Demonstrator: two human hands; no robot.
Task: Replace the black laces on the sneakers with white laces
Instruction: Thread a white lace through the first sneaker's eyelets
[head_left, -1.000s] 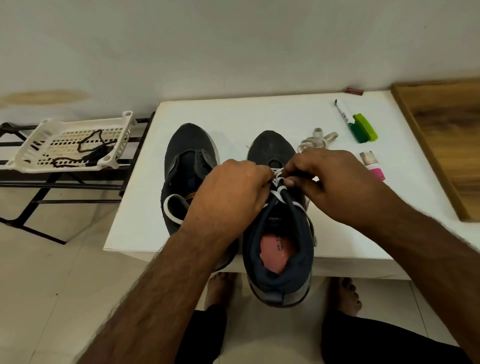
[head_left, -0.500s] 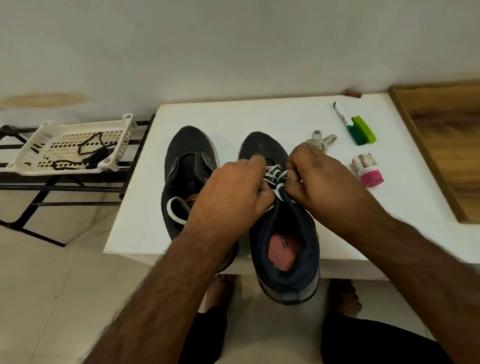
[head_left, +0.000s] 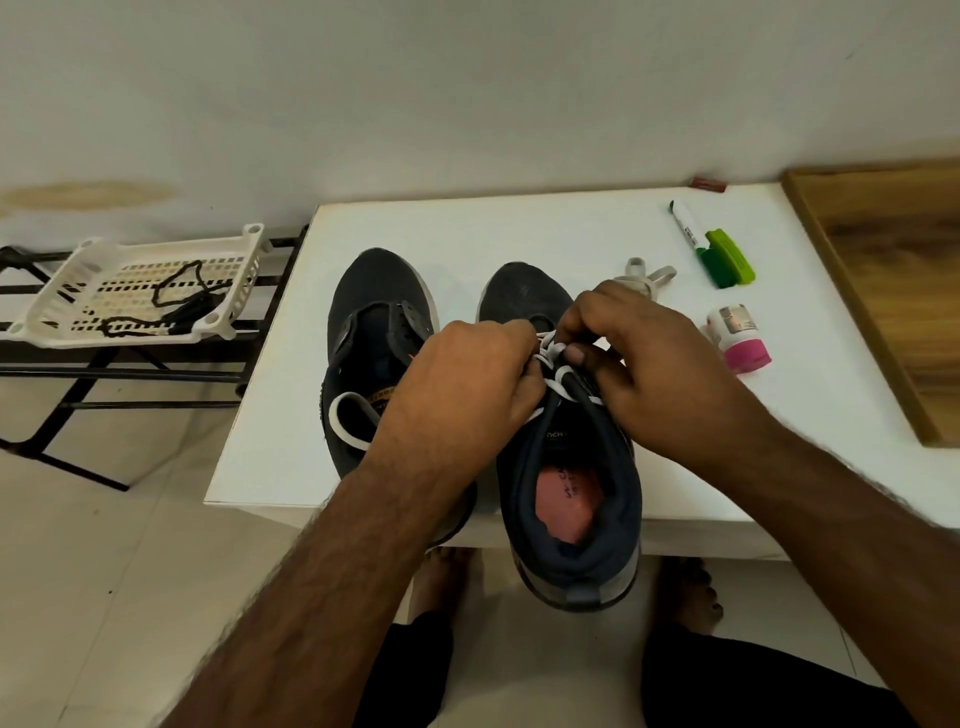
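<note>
Head view: two dark sneakers sit side by side on the white counter (head_left: 467, 228), toes toward the wall. Right sneaker (head_left: 566, 467) overhangs the near counter edge with its heel, pink insole visible inside. Left hand (head_left: 462, 384) and right hand (head_left: 639, 364) meet over its eyelet area, both with fingers curled, pinching the white lace (head_left: 558, 371) that crosses the tongue; exact finger placement on the strands is partly hidden by the knuckles. Left sneaker (head_left: 379, 322) lies just beside it, partly under the left forearm, with a white lace loop (head_left: 345, 426) showing at its opening; how far it is threaded I can't tell. Another bundle of pale lace (head_left: 647, 275) lies on the counter behind the right hand. Black laces (head_left: 184, 306) sit in the white plastic basket (head_left: 67, 280) on the black rack (head_left: 31, 364) left of the counter, well apart from the sneakers. Far right of the counter: green marker (head_left: 701, 244) with a lime-green cap piece (head_left: 732, 257) touching it, and a small white container with a pink cap (head_left: 737, 338) nearer the right hand. Small red object (head_left: 707, 184) at the back edge by the wall. Wooden tray (head_left: 893, 291) at the right. Bare feet on the tiled floor below the counter.
</note>
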